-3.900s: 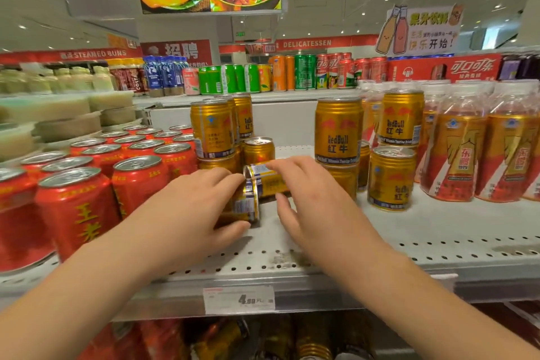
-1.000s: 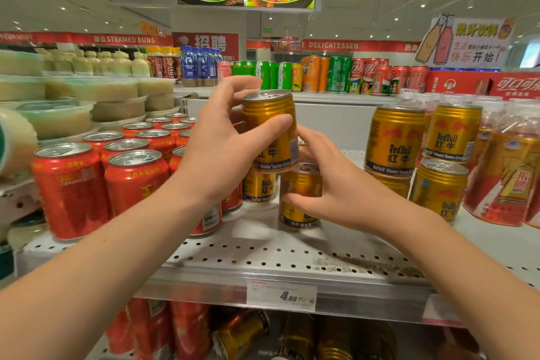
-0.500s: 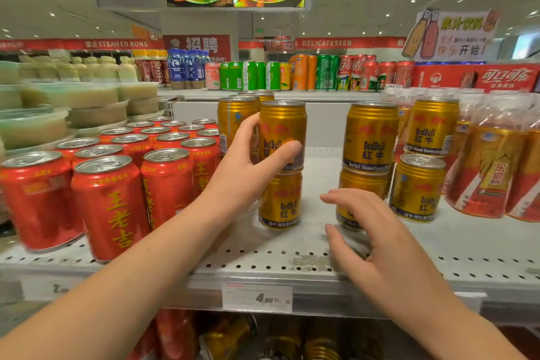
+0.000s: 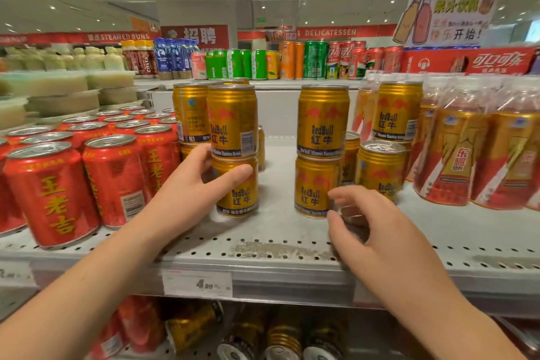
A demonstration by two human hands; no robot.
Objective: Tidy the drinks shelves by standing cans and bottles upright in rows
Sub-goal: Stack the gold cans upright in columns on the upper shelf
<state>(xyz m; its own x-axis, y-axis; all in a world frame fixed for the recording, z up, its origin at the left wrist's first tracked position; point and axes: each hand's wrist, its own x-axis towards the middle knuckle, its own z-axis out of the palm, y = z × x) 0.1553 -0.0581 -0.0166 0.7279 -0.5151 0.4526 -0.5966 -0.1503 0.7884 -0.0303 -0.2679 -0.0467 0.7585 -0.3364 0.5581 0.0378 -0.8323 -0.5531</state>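
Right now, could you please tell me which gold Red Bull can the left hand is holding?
The bottom can of the two stacked in front beside the red cans: the left hand curls round its upper part.

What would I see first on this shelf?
Two stacks of shiny gold metal cans stand midway along the grey perforated shelf. The left hand grips the lower gold can of the left stack; the right hand hovers by the other. Rows of bright red metal cans crowd the left side.

shop | canned drinks (image 4: 52,193) on shelves (price tag (image 4: 197,283)) | delicatessen sign (image 4: 330,32)
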